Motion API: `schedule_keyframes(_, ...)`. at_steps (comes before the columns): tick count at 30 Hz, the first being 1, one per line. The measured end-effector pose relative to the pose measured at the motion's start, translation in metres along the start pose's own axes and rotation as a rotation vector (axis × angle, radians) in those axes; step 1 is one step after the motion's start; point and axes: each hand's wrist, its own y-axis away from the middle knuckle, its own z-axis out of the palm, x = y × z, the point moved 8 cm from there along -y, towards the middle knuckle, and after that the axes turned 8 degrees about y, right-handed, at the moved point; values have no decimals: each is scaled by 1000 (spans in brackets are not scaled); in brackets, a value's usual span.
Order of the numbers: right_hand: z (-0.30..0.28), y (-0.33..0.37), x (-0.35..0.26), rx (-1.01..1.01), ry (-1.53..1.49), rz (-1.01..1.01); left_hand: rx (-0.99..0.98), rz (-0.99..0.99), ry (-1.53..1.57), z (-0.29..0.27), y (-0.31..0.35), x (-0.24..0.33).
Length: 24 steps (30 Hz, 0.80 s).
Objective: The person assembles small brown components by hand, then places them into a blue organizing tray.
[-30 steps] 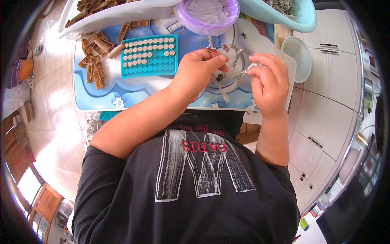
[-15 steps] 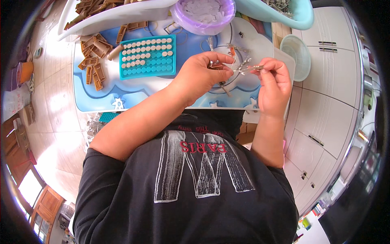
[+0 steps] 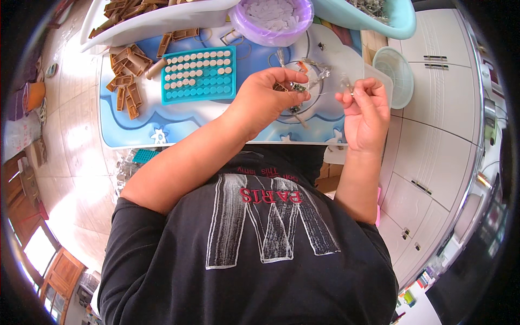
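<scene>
My left hand (image 3: pixel 265 98) is closed above the table, its thumb and forefinger pinching a brown plastic casing (image 3: pixel 279 86) and a small circuit board with wires (image 3: pixel 297 87). Some of what it grips is hidden behind the fingers. To its right my right hand (image 3: pixel 367 114) is raised, with thumb and fingertips pressed together on a tiny light-coloured bit too small to name. Loose thin wires with shiny ends (image 3: pixel 323 73) lie just beyond the left hand, beside a small orange piece (image 3: pixel 302 66).
A turquoise tray (image 3: pixel 198 101) with rows of round white discs stands left of my hands. Brown casings (image 3: pixel 130 59) are heaped beside it. At the back stand a white bin (image 3: pixel 162 24), a purple-lined bowl of white pieces (image 3: pixel 265 39) and a turquoise basin (image 3: pixel 398 21).
My right hand has drawn slightly away from the left, and the gap between them has widened. The silvery strands that stretched between the two hands no longer span it.
</scene>
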Motion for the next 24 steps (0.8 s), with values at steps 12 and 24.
schedule_keyframes(12, 27, -4, 7, -52, 414, -43, -56, 50, 55, 4, 0, 2)
schedule_keyframes(24, 44, -8, -12, -181, 911, -388, -8, 24, -18, -4, 0, 2)
